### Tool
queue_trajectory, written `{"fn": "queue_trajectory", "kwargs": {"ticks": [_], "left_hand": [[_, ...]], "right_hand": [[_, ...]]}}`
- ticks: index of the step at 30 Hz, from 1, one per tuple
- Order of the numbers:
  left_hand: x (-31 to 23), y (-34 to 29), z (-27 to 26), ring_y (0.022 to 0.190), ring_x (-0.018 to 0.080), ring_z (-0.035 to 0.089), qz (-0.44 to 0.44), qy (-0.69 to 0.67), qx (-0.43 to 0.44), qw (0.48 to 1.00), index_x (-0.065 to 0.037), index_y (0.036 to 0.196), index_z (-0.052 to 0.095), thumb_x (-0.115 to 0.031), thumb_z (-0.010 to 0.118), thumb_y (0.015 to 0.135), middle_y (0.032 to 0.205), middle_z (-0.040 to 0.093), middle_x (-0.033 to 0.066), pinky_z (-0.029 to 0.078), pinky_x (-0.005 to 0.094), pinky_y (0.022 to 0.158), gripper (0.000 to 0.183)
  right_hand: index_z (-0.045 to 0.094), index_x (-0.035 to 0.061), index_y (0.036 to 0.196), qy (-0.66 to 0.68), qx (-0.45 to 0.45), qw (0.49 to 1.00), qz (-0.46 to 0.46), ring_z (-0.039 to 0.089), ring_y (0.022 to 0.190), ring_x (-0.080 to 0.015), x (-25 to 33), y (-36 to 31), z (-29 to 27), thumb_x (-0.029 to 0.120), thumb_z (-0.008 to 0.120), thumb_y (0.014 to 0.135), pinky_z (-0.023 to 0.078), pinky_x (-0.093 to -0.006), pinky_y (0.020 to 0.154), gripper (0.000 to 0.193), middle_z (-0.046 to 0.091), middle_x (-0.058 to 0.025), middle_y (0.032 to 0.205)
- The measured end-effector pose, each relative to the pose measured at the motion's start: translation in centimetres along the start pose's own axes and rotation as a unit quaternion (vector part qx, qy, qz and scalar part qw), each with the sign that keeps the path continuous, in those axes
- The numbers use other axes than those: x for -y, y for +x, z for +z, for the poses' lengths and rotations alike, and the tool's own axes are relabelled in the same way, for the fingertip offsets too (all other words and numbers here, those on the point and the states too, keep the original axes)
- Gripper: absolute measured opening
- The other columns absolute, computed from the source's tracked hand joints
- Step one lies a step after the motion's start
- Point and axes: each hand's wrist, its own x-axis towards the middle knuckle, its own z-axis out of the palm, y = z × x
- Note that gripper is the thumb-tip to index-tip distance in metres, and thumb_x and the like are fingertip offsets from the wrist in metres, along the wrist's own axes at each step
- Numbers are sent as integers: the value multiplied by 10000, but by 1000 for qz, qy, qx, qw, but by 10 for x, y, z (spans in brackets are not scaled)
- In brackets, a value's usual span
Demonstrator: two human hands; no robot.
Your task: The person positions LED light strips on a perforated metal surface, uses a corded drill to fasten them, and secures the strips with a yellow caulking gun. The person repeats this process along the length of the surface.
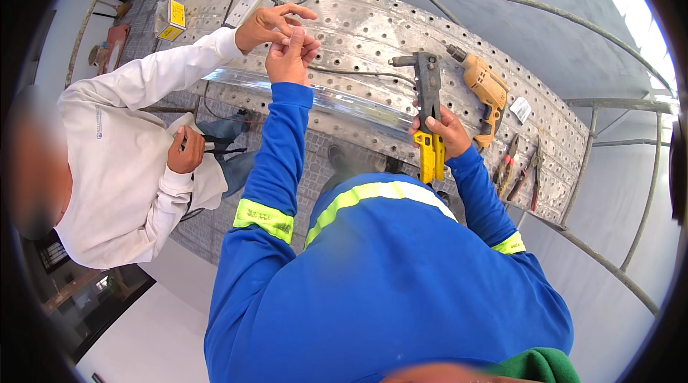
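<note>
My right hand is wrapped round a hand riveter with a dark head and yellow handles, its nose end pointing away from me. Further left, my left hand is raised above the metal platform, with its fingers pinched together. A co-worker's hand meets my fingertips there. Whatever is between our fingers is too small to make out. Below the riveter's head, a shiny metal strip runs along the platform's near edge.
To the right lie a tan power drill, a small white packet and two pairs of pliers. A yellow-and-white box sits at the far left. Scaffold tubes surround the perforated platform. The co-worker in white stands at my left.
</note>
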Motion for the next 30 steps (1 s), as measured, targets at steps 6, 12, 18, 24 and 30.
{"fn": "queue_trajectory", "kwargs": {"ticks": [6, 12, 18, 24, 30], "left_hand": [[13, -23, -22, 827, 210, 757, -7, 53, 41, 998, 10, 1310, 579, -293, 527, 1103, 977, 751, 150, 611, 274, 682, 370], [26, -66, 15, 978, 168, 655, -128, -26, 139, 982, -22, 1436, 527, -520, 348, 1117, 1024, 676, 57, 551, 307, 864, 618], [31, -56, 79, 866, 72, 525, -73, -39, 249, 965, -84, 1438, 581, -363, 481, 1100, 885, 556, -54, 462, 251, 833, 450], [43, -7, 86, 702, 34, 481, 38, 412, 251, 875, -73, 1217, 739, -261, 585, 1055, 720, 522, -48, 389, 202, 610, 291], [62, 21, 75, 735, 89, 505, -280, 299, 192, 891, -4, 1315, 641, -171, 535, 1062, 909, 609, 8, 438, 236, 601, 321]], "right_hand": [[543, 34, 1387, -28, -14, 999, -16, 707, 959, -210, -6, -2, -5, 291, 692, 1000, 624, -383, 762, 487, 691, -95, 1052], [540, 48, 1403, -24, 1, 1000, -4, 714, 981, -215, -5, 3, -1, 280, 693, 996, 626, -384, 765, 493, 692, -93, 1055], [533, 55, 1393, -4, 41, 998, -45, 714, 959, -217, -4, 13, 14, 277, 702, 991, 621, -382, 760, 489, 697, -96, 1027], [541, 65, 1356, 26, 13, 997, -68, 714, 936, -220, -9, 11, 13, 261, 686, 1006, 619, -389, 754, 427, 702, -100, 1020], [565, 63, 1310, 75, -52, 994, -67, 721, 932, -224, -25, -1, 2, 228, 685, 1010, 635, -393, 746, 363, 707, -102, 1012]]}}
